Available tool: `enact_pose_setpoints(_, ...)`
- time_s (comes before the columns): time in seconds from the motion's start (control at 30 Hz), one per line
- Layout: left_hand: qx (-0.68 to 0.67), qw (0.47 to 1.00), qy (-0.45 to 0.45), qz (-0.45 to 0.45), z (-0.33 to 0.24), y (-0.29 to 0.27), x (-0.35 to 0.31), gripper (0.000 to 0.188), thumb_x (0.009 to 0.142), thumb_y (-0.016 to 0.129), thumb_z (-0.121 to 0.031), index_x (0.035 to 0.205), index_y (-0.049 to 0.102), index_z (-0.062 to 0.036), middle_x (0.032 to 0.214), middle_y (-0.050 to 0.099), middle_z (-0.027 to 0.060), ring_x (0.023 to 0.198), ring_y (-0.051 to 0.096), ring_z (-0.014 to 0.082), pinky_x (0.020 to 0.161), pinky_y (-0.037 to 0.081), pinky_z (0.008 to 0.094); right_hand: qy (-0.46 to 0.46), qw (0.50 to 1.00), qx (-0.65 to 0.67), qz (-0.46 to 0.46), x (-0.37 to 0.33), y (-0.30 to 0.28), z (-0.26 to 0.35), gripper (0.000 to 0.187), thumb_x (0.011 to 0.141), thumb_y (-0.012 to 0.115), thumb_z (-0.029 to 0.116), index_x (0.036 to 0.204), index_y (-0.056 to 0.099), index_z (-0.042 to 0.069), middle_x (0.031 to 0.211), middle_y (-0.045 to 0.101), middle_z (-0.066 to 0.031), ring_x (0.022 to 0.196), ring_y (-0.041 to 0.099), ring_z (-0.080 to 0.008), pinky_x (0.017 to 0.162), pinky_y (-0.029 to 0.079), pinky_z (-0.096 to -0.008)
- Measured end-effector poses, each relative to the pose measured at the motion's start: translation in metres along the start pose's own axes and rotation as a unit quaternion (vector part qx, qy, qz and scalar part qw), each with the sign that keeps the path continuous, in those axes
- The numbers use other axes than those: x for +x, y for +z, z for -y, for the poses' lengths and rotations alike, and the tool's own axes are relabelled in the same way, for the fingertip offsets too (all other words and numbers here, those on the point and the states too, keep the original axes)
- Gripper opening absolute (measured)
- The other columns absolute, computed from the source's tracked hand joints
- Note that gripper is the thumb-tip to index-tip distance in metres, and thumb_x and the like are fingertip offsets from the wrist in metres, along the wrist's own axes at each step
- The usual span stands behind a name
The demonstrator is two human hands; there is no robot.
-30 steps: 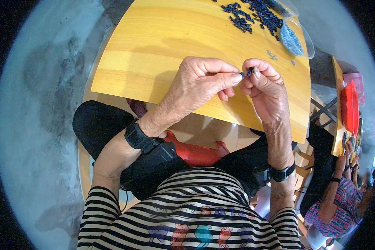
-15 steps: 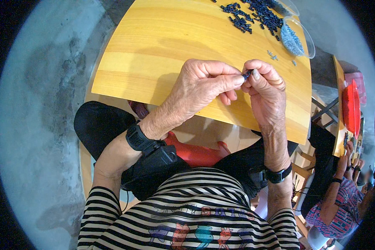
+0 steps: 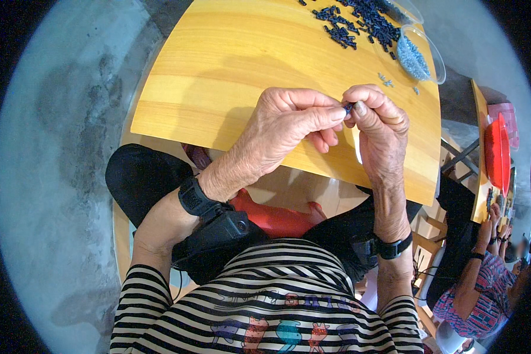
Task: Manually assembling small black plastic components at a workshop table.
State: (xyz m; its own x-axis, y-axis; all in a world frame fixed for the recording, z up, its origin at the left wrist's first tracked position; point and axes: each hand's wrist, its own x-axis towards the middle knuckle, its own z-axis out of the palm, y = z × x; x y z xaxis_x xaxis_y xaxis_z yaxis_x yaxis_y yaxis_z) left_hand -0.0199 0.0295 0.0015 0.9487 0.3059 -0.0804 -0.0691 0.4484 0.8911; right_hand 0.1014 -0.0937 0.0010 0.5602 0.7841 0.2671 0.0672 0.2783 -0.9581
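Above the near part of the yellow wooden table (image 3: 230,76), my left hand (image 3: 298,118) and my right hand (image 3: 376,118) meet fingertip to fingertip. Both pinch one small dark blue plastic piece (image 3: 348,108), mostly covered by the fingers. Its exact kind is too small to make out. Similar dark blue pieces (image 3: 369,22) lie in a loose heap at the far right of the table. Beside the heap, a clear plastic bowl (image 3: 435,56) holds many small silvery screws (image 3: 413,58). Several loose screws (image 3: 386,80) lie on the wood in front of it.
A second clear container (image 3: 408,10) stands at the far right edge. On the right, another table bears a red basin (image 3: 498,153), and a co-worker in a patterned top (image 3: 478,295) works there with hands on its edge. A red stool (image 3: 277,215) shows between my legs.
My right hand has tilted slightly and its lower fingers have shifted, opening a gap beside the palm. Both hands keep their pinch on the small dark blue piece.
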Motion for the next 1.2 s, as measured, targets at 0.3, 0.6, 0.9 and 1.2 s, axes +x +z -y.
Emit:
enact_pose_setpoints(0.3, 0.006, 1.000, 0.006, -0.008, -0.001, 0.004, -0.002, 0.019, 0.085, 0.063, -0.017, 0.091, 0.066, 0.0002, 0.077, 0.064, 0.0063, 0.062, 0.058, 0.0095, 0.053, 0.047, 0.0209, -0.026, 0.998, -0.051, 0.012, 0.004, -0.002, 0.004, 0.012, 0.082, 0.063, 0.004, 0.093, 0.068, 0.001, 0.089, 0.061, -0.0057, 0.075, 0.058, -0.0114, 0.070, 0.047, -0.0231)
enact_pose_setpoints(0.6, -0.022, 1.000, 0.001, -0.021, -0.004, 0.008, -0.003, 0.019, 0.085, 0.063, -0.019, 0.089, 0.065, -0.0004, 0.075, 0.064, 0.0051, 0.061, 0.058, 0.0087, 0.052, 0.045, 0.0204, -0.054, 0.997, -0.050, 0.023, 0.007, -0.001, 0.002, 0.013, 0.082, 0.063, 0.005, 0.094, 0.068, 0.002, 0.090, 0.060, -0.0059, 0.075, 0.058, -0.0114, 0.069, 0.047, -0.0232)
enact_pose_setpoints(0.9, -0.033, 0.999, 0.011, -0.024, -0.003, 0.008, 0.001, 0.018, 0.085, 0.064, -0.018, 0.089, 0.065, -0.0007, 0.077, 0.064, 0.0055, 0.062, 0.058, 0.0090, 0.053, 0.045, 0.0208, -0.046, 0.999, -0.023, 0.011, 0.008, 0.001, -0.002, 0.014, 0.083, 0.062, 0.005, 0.096, 0.067, 0.001, 0.090, 0.060, -0.0059, 0.074, 0.057, -0.0117, 0.069, 0.047, -0.0236)
enact_pose_setpoints(1.2, 0.012, 0.999, 0.041, -0.031, -0.005, 0.009, 0.003, 0.017, 0.084, 0.064, -0.016, 0.087, 0.066, 0.0004, 0.076, 0.063, 0.0068, 0.062, 0.058, 0.0104, 0.053, 0.047, 0.0223, -0.006, 1.000, 0.023, 0.004, 0.013, -0.001, 0.008, 0.015, 0.081, 0.064, 0.006, 0.095, 0.067, 0.000, 0.088, 0.062, -0.0059, 0.073, 0.057, -0.0113, 0.068, 0.047, -0.0232)
